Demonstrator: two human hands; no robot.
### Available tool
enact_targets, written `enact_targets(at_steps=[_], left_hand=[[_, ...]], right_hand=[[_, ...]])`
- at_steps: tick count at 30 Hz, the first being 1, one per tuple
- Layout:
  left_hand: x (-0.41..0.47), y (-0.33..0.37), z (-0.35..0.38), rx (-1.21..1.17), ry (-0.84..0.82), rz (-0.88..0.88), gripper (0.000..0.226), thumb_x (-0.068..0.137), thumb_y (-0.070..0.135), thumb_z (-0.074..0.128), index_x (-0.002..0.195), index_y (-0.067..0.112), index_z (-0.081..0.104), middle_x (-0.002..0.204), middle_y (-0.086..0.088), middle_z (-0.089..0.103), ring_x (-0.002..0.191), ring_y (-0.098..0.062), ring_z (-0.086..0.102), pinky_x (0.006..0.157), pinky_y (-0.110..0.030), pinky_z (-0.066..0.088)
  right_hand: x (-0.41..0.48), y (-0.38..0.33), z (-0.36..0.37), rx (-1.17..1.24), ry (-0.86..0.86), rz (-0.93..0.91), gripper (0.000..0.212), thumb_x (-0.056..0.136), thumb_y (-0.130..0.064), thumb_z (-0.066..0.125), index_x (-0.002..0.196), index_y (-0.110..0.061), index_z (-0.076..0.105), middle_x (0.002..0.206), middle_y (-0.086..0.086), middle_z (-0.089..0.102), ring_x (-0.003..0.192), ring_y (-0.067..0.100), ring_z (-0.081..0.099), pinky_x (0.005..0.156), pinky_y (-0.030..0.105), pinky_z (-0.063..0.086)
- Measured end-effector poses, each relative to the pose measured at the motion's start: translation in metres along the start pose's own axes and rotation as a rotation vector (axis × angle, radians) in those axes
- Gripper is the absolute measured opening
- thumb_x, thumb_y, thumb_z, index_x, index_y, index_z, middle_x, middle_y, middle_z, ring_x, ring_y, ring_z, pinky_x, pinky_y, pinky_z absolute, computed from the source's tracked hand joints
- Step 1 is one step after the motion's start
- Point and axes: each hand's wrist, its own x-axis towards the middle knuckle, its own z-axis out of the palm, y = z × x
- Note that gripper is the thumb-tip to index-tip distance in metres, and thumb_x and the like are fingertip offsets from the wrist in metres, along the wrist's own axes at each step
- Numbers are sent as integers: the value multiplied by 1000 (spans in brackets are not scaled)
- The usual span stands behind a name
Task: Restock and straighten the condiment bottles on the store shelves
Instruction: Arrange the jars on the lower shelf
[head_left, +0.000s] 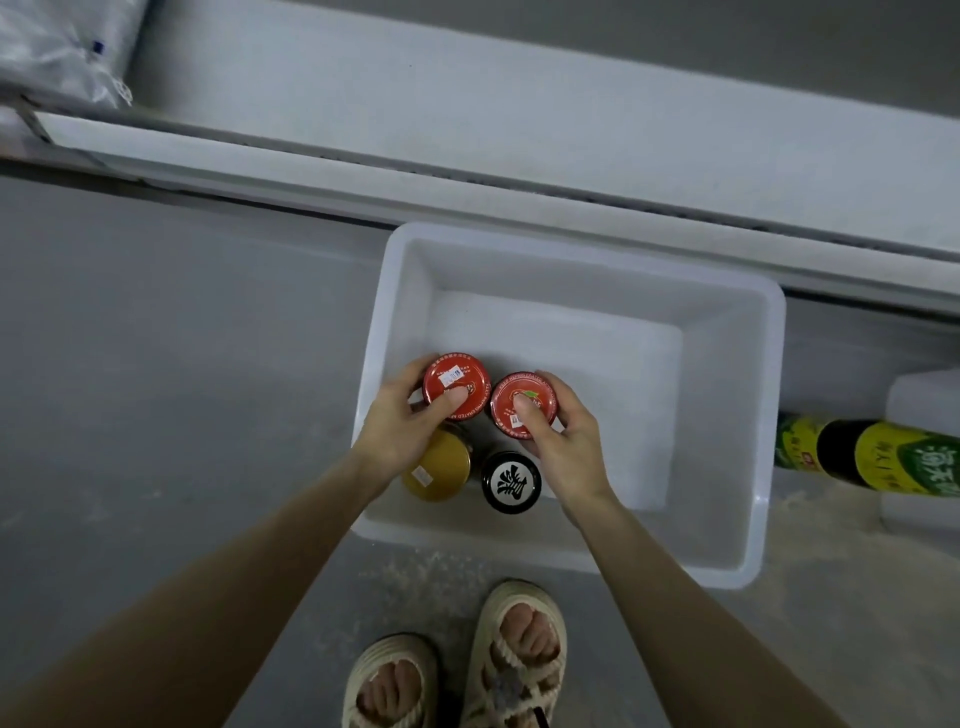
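A white plastic bin sits on the floor in front of the lowest shelf. In its near left corner stand several jars seen from above. My left hand grips a red-lidded jar, thumb on the lid. My right hand grips a second red-lidded jar beside it, thumb also on the lid. Just nearer to me stand a gold-lidded jar and a black-lidded jar, neither held.
A dark bottle with a yellow-green label lies on its side at the right, over another white container. Plastic-wrapped goods sit on the shelf at top left. My sandalled feet stand just before the bin.
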Motion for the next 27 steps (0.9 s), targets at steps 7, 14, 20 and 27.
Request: enact_targets(at_steps=[7,14,20,27], left_hand=[[26,28,13,35,36,101,47,92,15,62,137,8,47,128,-6,56,114,-14,52,76,-5,47],[31,35,16,-48,-24,124,61,86,12,68,141,13,40,124,3,50,106,-10,54,71,-2,47],[32,21,18,-51,-71,175,79,75,11,79,138,26,36,118,21,49,108,3,52,78,-7,48],[47,8,21,-95,-71,243,69,76,5,77,133,24,43,123,7,55,113,-8,56,82,-10,49]], right_hand=[[31,-29,-12,57,97,-31,43,92,-21,65,133,-13,54,126,6,57,116,22,57,90,36,56],[46,-34,-33,-27,98,-98,59,87,-32,70,140,-20,47,130,-2,57,117,13,56,94,27,52],[42,-24,-33,-23,32,-169,81,78,-25,79,146,-24,35,130,-8,53,115,4,52,89,12,48],[58,-14,-32,10,-42,-201,92,72,-17,83,147,-27,32,132,-6,50,118,6,51,84,6,47]])
